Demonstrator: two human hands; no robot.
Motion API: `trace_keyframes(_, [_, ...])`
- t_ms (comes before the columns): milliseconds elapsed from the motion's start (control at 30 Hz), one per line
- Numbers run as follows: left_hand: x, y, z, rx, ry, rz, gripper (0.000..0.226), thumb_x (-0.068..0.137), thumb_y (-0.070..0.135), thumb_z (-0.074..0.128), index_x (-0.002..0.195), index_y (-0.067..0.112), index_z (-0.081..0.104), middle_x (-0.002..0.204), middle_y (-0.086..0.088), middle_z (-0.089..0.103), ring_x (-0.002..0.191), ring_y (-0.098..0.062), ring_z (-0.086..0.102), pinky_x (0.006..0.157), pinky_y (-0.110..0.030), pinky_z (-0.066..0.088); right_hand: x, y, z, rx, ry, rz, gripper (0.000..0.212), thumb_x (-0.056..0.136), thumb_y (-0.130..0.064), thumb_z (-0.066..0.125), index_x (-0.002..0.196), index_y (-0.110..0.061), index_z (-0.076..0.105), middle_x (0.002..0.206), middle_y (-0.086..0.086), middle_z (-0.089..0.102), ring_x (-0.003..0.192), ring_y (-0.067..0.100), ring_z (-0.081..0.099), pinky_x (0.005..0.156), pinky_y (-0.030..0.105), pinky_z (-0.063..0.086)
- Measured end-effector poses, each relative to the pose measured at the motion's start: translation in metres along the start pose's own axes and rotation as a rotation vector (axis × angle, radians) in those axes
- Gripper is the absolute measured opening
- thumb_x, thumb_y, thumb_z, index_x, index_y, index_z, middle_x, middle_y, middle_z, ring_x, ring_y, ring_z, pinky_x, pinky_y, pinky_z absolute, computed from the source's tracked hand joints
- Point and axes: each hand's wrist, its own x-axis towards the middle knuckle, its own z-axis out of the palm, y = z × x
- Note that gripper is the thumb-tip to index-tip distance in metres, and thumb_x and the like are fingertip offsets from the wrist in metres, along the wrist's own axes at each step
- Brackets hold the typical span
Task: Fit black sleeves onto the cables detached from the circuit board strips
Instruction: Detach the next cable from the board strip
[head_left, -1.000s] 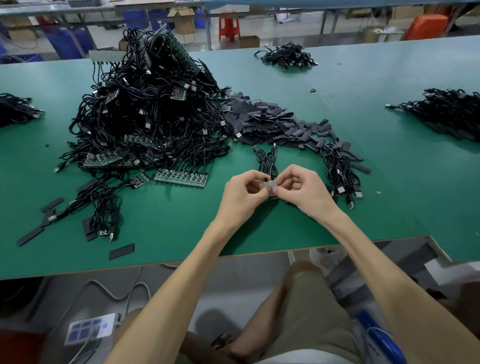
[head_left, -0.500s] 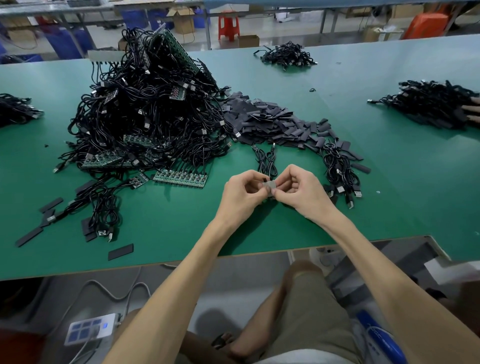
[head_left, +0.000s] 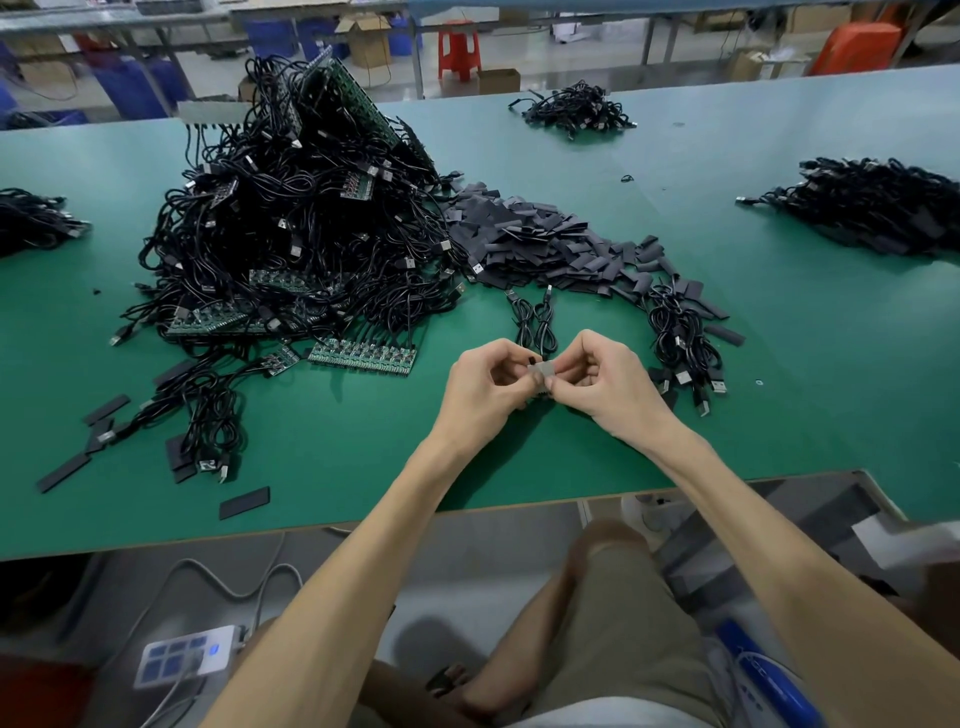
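Observation:
My left hand (head_left: 488, 384) and my right hand (head_left: 602, 384) meet just above the green table (head_left: 363, 447), both pinching a small flat sleeve (head_left: 540, 370) that looks grey in the light. Black cables (head_left: 535, 322) run from my fingers away across the table. A loose heap of black sleeves (head_left: 540, 244) lies behind my hands. To the left rises a big tangle of black cables and green circuit board strips (head_left: 296, 228), with one strip (head_left: 363, 356) lying flat near my left hand.
A bundle of cables with USB plugs (head_left: 685, 343) lies right of my hands. More cable piles sit far right (head_left: 872, 208), far back (head_left: 571, 109) and far left (head_left: 31, 218). Loose sleeves (head_left: 244, 501) lie near the front edge. A power strip (head_left: 187, 654) is on the floor.
My hands stay in the same place, fingers shifting slightly on the sleeve. The far right cable pile has shifted, and another person's fingers seen on it half a second ago are gone.

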Motion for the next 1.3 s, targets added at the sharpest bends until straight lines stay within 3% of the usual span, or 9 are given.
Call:
trace_keyframes(133, [-0.0011, 0.0015, 0.0006, 0.001, 0.008, -0.004, 0.011, 0.088, 0.004, 0.076, 0.098, 0.002, 0.071, 0.075, -0.005, 0.065, 0.068, -0.019, 0.060, 0.073, -0.055, 0.058, -0.0002, -0.0008, 0.0000, -0.009, 0.006, 0.000, 0.017, 0.083, -0.008, 0.081, 0.087, -0.007, 0.064, 0.081, 0.008, 0.074, 0.079, 0.030, 0.070, 0.073, 0.047, 0.059])
trace_keyframes(267, [-0.0012, 0.0020, 0.0008, 0.000, 0.014, -0.003, 0.010, 0.088, 0.003, 0.076, 0.097, 0.004, 0.071, 0.075, -0.007, 0.065, 0.068, -0.019, 0.060, 0.073, -0.054, 0.058, -0.0002, -0.0010, -0.0001, -0.014, 0.002, 0.006, 0.018, 0.083, -0.010, 0.081, 0.084, -0.010, 0.064, 0.079, 0.004, 0.073, 0.072, 0.019, 0.068, 0.072, 0.045, 0.059])
trace_keyframes(600, [-0.0006, -0.0002, 0.0014, -0.001, 0.011, 0.001, 0.009, 0.089, 0.004, 0.076, 0.096, 0.006, 0.070, 0.074, -0.007, 0.066, 0.064, -0.016, 0.060, 0.070, -0.050, 0.059, -0.0004, 0.0000, -0.0002, -0.017, 0.001, 0.005, 0.019, 0.084, -0.010, 0.080, 0.083, -0.014, 0.061, 0.080, 0.005, 0.073, 0.078, 0.033, 0.069, 0.073, 0.050, 0.058])
trace_keyframes(800, [-0.0004, 0.0001, 0.0023, 0.001, 0.012, 0.022, 0.015, 0.088, 0.003, 0.076, 0.090, 0.014, 0.068, 0.073, -0.003, 0.065, 0.063, -0.013, 0.059, 0.068, -0.045, 0.059, 0.0004, -0.0008, 0.0003, -0.012, 0.001, 0.006, 0.019, 0.084, -0.005, 0.079, 0.083, -0.010, 0.061, 0.084, 0.014, 0.073, 0.072, 0.020, 0.064, 0.073, 0.049, 0.057])
trace_keyframes(1067, [-0.0008, 0.0004, 0.0016, -0.003, 0.004, 0.020, 0.010, 0.089, 0.004, 0.076, 0.093, 0.010, 0.069, 0.072, -0.002, 0.066, 0.063, -0.012, 0.061, 0.066, -0.037, 0.059, 0.0002, -0.0010, -0.0001, 0.004, 0.002, 0.009, 0.018, 0.085, -0.006, 0.079, 0.088, -0.003, 0.062, 0.088, 0.016, 0.074, 0.082, 0.037, 0.070, 0.075, 0.049, 0.058])
trace_keyframes(1300, [-0.0005, 0.0007, 0.0012, 0.001, 0.000, 0.017, 0.008, 0.090, 0.003, 0.075, 0.093, 0.009, 0.070, 0.071, 0.001, 0.067, 0.064, -0.012, 0.063, 0.068, -0.043, 0.060, -0.0002, -0.0027, -0.0003, 0.012, -0.004, 0.021, 0.018, 0.086, -0.007, 0.080, 0.089, -0.001, 0.063, 0.088, 0.017, 0.074, 0.085, 0.039, 0.069, 0.076, 0.052, 0.059])
